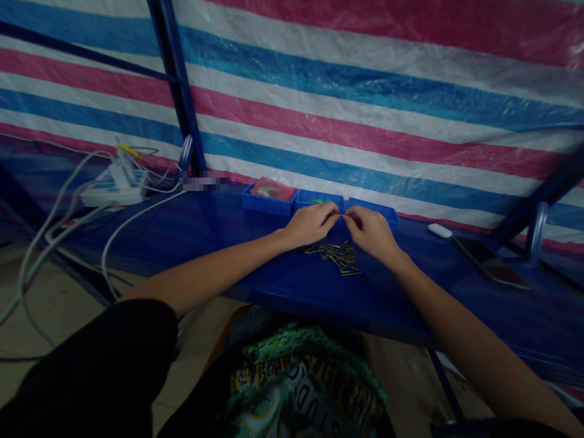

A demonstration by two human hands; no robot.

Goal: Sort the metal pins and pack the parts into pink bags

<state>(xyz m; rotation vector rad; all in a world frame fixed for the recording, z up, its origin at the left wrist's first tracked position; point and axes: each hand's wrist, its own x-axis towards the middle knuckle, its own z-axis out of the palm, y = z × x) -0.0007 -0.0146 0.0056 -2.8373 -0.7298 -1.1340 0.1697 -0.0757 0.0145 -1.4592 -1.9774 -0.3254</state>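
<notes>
My left hand (pixel 314 222) and my right hand (pixel 370 230) meet fingertip to fingertip above the blue table. Between them is a thin brass-coloured pin (pixel 342 215), pinched from both sides; most of it is hidden by the fingers. Just below the hands lies a loose pile of similar thin pins (pixel 338 255), dark and brass-toned. Behind the hands stand a blue bin (pixel 319 198) with something green in it and another blue bin (pixel 385 213), whose contents I cannot make out.
At the left, a blue bin (pixel 269 207) holds a reddish packet (pixel 274 188). A white power strip (pixel 114 187) with several cables is farther left. On the right lie a white case (pixel 440 230) and a dark phone (pixel 490 261). A striped sheet (pixel 365 91) hangs behind the blue table (pixel 292 281).
</notes>
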